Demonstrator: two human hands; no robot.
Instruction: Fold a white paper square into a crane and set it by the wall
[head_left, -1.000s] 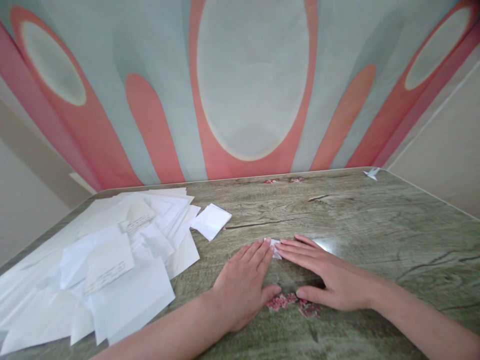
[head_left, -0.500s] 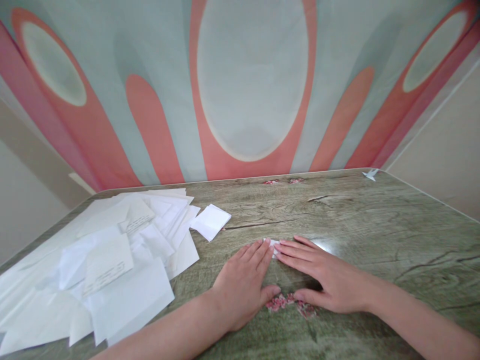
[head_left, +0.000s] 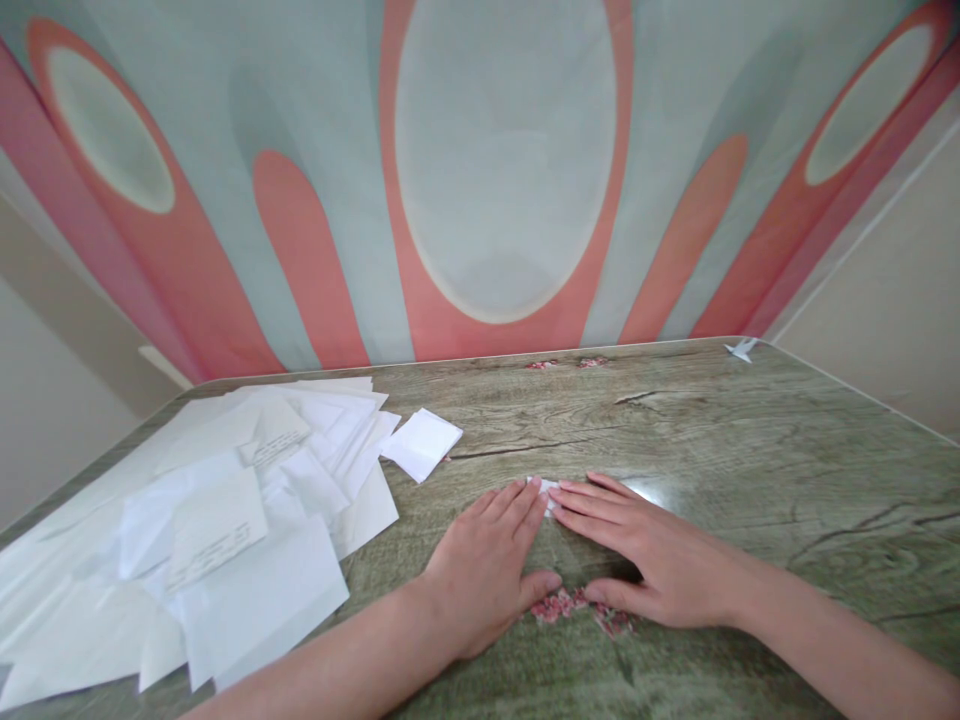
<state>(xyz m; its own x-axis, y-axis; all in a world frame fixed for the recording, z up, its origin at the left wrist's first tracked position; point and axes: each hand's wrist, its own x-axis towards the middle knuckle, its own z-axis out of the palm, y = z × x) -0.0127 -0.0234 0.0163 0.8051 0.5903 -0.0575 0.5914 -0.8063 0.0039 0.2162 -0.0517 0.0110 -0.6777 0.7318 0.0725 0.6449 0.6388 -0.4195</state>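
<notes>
Holding small paper down on table: left hand's fingers flat, close together; right hand's slightly apart; tips meet paper from either side, neither hand clamped. Best with even fingertip weight, one hand steadying while other smooths outward, edges aligned. White squares near, beyond left hand; sheet pile farther left. Room rightward; folded piece by far-right corner.
</notes>
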